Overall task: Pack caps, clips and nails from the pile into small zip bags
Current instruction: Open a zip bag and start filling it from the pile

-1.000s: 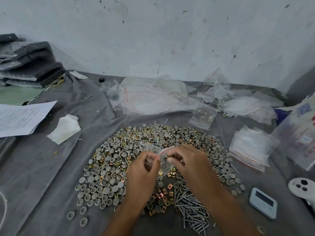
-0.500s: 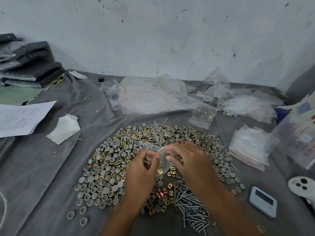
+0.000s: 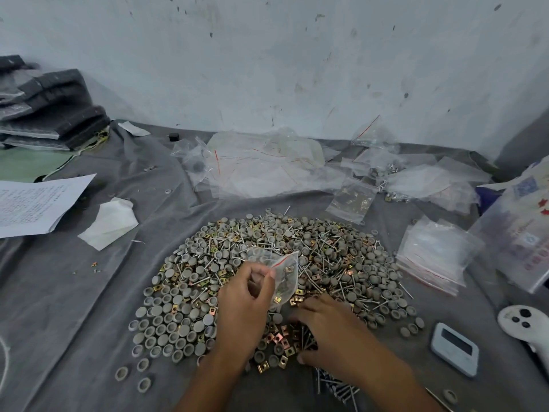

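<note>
My left hand [image 3: 243,310] sits at lower centre, fingers curled in a pinch; my right hand [image 3: 329,331] lies lower right, palm down, fingers curled.

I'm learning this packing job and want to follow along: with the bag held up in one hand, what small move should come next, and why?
Probably the right hand should pinch a nail or clip from the pile beneath it and lift it to the small zip bag. The left hand pinches that bag above the pile, a few pieces show inside, and the right hand's fingers already reach down among brass clips and nails.
</note>
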